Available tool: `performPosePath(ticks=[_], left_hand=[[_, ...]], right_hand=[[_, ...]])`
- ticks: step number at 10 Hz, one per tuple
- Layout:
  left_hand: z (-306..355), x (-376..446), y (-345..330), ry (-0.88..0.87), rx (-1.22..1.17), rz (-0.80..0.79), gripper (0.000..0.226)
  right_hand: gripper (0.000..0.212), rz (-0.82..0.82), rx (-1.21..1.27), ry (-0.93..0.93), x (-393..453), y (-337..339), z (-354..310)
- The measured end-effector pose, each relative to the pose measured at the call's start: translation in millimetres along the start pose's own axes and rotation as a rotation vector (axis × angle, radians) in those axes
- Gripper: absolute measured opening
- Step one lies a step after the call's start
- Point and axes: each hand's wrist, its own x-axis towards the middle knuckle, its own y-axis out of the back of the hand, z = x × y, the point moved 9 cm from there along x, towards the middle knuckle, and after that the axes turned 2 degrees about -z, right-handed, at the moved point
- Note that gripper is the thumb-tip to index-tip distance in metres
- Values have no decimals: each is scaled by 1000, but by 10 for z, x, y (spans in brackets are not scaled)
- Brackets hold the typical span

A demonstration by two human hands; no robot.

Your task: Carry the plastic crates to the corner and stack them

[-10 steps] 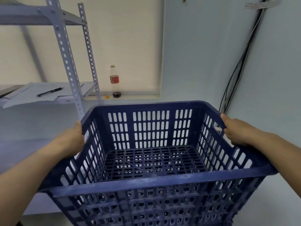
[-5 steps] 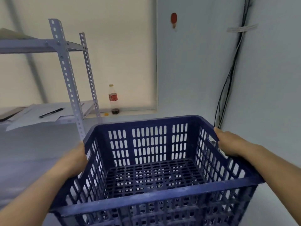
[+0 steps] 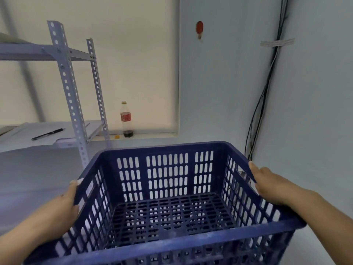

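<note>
A dark blue slotted plastic crate [image 3: 168, 243] fills the lower middle of the head view, empty inside, held up in front of me. My left hand [image 3: 63, 205] grips its left wall, thumb over the rim. On the opposite wall my right hand [image 3: 267, 184] holds the rim beside the handle slot. The crate faces a room corner where two pale blue walls meet. Whatever lies beneath the crate is hidden.
A grey metal shelf rack [image 3: 72, 104] stands at the left, with papers and a black pen [image 3: 47, 134] on its shelf. A cola bottle [image 3: 126, 119] stands on the window ledge. Black cables [image 3: 263, 96] run down the corner at the right.
The crate has sunk lower in the view and sits farther down against the wall. Both hands keep their hold on its sides.
</note>
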Motion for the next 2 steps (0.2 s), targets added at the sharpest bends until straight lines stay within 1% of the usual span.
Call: performPosePath(ticks=[1,2], left_hand=[[124,-48,107,12,19,42,73],[515,-151,337,-69,80,162,76]], right_hand=[[67,24,-25,2,-46,138,-8],[55,394,239,100,-271,714,10]])
